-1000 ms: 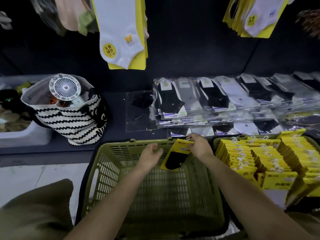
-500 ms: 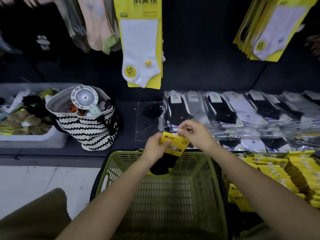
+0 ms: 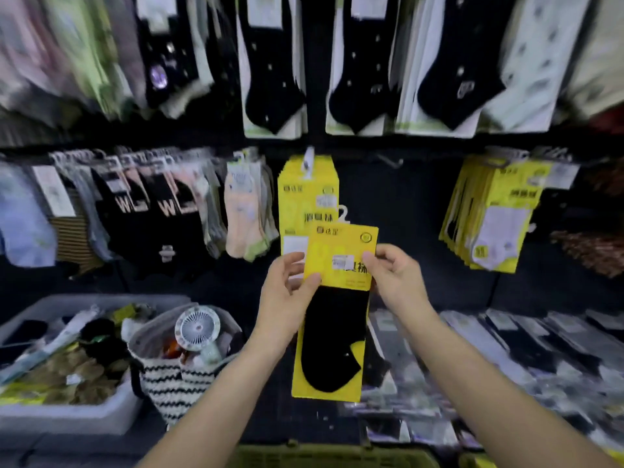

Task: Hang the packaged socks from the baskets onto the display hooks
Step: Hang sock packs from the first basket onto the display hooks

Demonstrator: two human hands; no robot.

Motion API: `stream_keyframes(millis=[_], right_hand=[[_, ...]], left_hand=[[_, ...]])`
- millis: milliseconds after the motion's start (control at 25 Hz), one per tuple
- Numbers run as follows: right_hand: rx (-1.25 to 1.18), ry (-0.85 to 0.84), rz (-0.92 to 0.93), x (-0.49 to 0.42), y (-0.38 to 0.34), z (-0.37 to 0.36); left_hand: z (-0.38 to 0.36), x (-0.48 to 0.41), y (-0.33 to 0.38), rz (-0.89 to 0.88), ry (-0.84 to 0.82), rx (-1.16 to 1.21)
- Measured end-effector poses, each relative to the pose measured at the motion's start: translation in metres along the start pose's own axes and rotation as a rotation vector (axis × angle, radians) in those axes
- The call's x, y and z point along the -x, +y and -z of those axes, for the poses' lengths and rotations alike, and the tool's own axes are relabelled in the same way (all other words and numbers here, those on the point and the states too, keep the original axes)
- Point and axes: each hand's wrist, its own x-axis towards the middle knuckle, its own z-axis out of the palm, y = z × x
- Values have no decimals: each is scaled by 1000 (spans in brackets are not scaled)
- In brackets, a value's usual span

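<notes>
A yellow sock pack (image 3: 332, 319) with a black ankle sock hangs upright between my hands, its white plastic hanger at the top. My left hand (image 3: 287, 298) pinches its left edge and my right hand (image 3: 395, 278) pinches its right edge. Directly behind it, a stack of the same yellow packs (image 3: 304, 197) hangs from a display hook (image 3: 309, 157). An empty hook (image 3: 390, 161) sticks out of the dark wall to the right. The green basket (image 3: 331, 456) shows only its rim at the bottom edge.
More yellow packs (image 3: 489, 214) hang at the right; rows of black socks (image 3: 358, 69) hang above and mixed socks (image 3: 141, 204) at the left. A striped tote bag (image 3: 179, 376) with a small fan and a white bin (image 3: 67, 413) stand at lower left. Bagged socks (image 3: 506, 352) cover the right shelf.
Both hands have lifted the yellow sock pack from above the basket up in front of the hanging yellow packs. The view has tilted upward, so the basket has dropped to the bottom edge.
</notes>
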Motion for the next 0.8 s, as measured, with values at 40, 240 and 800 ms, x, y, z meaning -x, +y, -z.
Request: stream_keyframes(millis=[40,240,800], right_hand=[[-15,15,11,-11,-13,-5],[62,35,-34,-44,-47,-31],[240,36,-50,-64,-43,-46]], left_hand=[[3,-10,11,-27,16,-10],[16,-51,44,-96,77,-88],[25,-69,24,-74,105,-177]])
